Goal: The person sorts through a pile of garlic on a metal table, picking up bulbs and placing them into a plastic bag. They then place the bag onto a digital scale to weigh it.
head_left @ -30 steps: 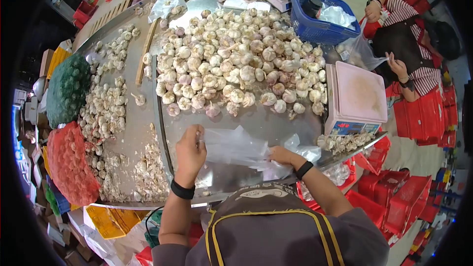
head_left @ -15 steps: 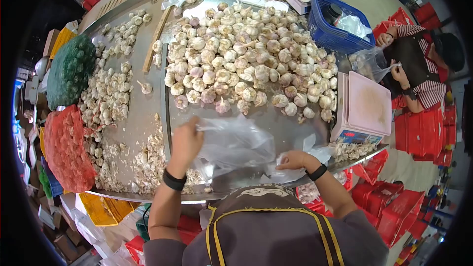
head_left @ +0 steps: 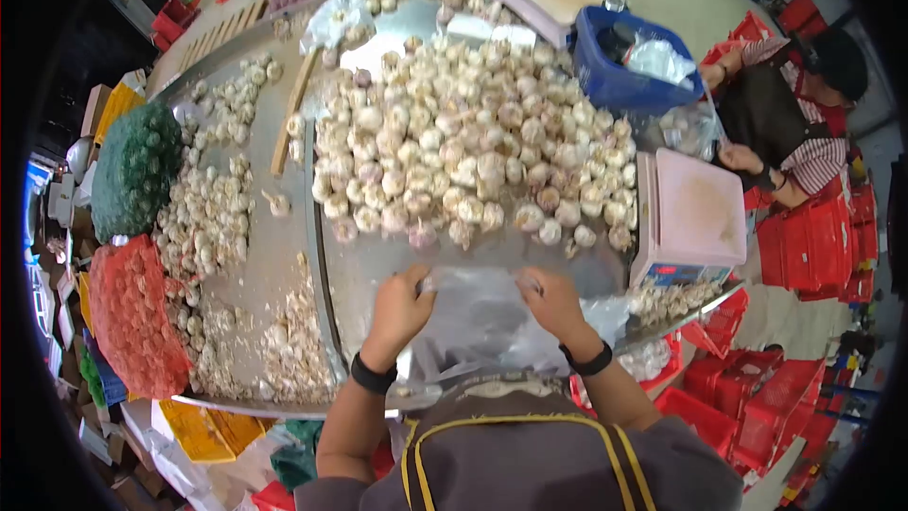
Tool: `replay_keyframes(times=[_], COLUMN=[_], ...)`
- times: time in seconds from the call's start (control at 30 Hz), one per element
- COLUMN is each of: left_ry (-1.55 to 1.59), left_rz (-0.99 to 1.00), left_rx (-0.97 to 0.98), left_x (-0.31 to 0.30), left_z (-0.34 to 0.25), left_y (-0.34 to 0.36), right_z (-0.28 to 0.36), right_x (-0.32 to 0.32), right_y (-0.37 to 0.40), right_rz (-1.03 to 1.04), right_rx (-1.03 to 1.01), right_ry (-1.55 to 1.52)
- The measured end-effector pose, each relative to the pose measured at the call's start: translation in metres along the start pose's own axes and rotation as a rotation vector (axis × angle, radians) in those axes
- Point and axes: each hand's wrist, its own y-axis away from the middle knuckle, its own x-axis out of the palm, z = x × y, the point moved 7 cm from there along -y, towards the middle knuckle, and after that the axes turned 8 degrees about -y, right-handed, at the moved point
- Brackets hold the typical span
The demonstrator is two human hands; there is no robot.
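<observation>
While left hand (head_left: 402,305) and right hand (head_left: 549,305) grip plastic (head_left: 482,326), garlic (head_left: 473,147) lies beyond.

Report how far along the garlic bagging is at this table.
Done: a green net sack and a red net sack sit filled at the left edge of the steel table. In hand: the left hand and right hand each pinch the top edge of a clear plastic bag, which looks empty. Left: the big garlic pile lies loose on the table, none of it on the pink scale.
</observation>
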Motion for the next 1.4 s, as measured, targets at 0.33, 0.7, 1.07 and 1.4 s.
replay_keyframes(times=[0.33,0.7,1.07,1.4], left_ry=[1.629,1.487,1.279,0.573], left_rz=[0.221,0.069,0.085,-0.219], left_rx=[-0.69,-0.712,-0.504,-0.077], left_x=[0.064,0.07,0.058,-0.05], left_z=[0.175,0.139,0.126,0.055], left_y=[0.076,-0.077,-0.162,-0.062], right_z=[-0.076,-0.172,-0.089,0.049], right_x=[0.097,0.12,-0.005,-0.092], right_y=[0.008,-0.159,-0.243,-0.109], right_rz=[0.859,-0.403,-0.4,-0.203], right_rx=[0.335,0.593,0.039,-0.092], right_ry=[-1.795,-1.526,-0.513,-0.833])
